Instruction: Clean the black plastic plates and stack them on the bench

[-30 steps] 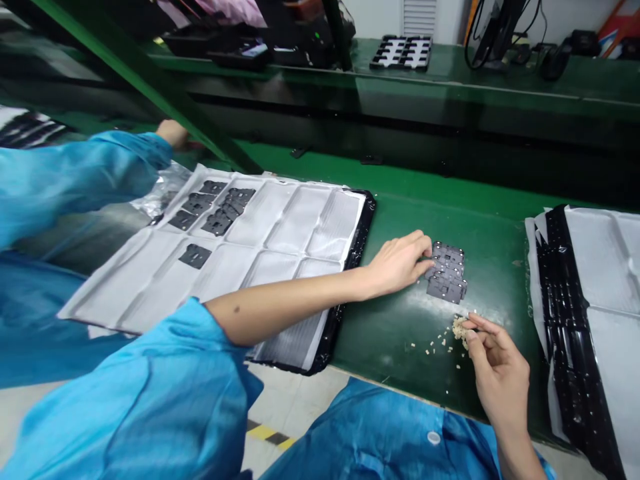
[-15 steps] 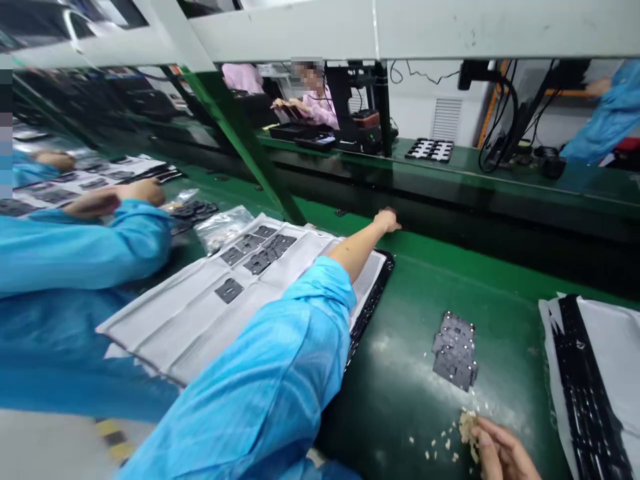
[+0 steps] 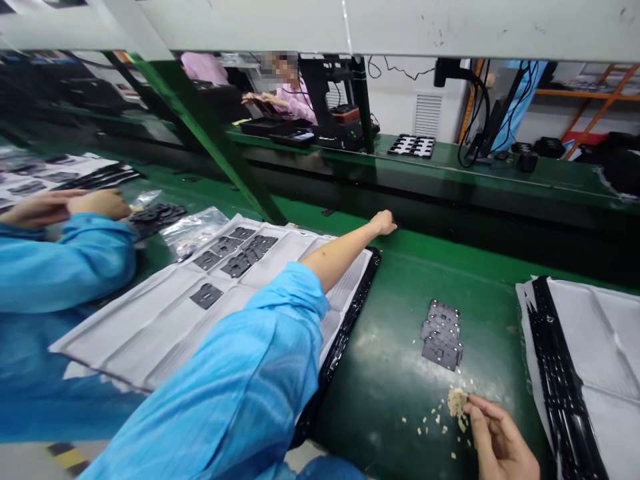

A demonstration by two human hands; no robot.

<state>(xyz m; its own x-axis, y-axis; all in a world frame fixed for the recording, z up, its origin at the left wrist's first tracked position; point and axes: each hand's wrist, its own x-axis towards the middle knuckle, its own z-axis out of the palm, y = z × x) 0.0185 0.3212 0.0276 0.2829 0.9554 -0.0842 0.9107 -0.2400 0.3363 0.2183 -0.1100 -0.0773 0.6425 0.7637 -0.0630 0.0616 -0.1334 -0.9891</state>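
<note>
My left arm, in a blue sleeve, reaches across the stacked trays with white liner sheets (image 3: 280,293) to the far side of the green bench. There my left hand (image 3: 383,223) is closed, and its curled fingers hide whatever is in them. At the lower right, my right hand (image 3: 503,433) pinches thumb and forefinger together beside a small heap of beige bits (image 3: 457,401); what sits between the fingertips is too small to name. Several loose bits lie around the heap. Just beyond it is a group of thin dark grey plates (image 3: 442,335) on the bench.
More dark plates (image 3: 207,296) rest on the white liner. Another tray stack (image 3: 555,360) stands at right. A co-worker's hands (image 3: 95,203) are at left, near a clear plastic bag (image 3: 195,232). A slanted green post (image 3: 210,137) and an overhead white beam (image 3: 280,27) cross the view.
The view has shifted, so the bench things appear further left. My left hand stays at the far side, and my right hand remains pinched by the beige heap.
</note>
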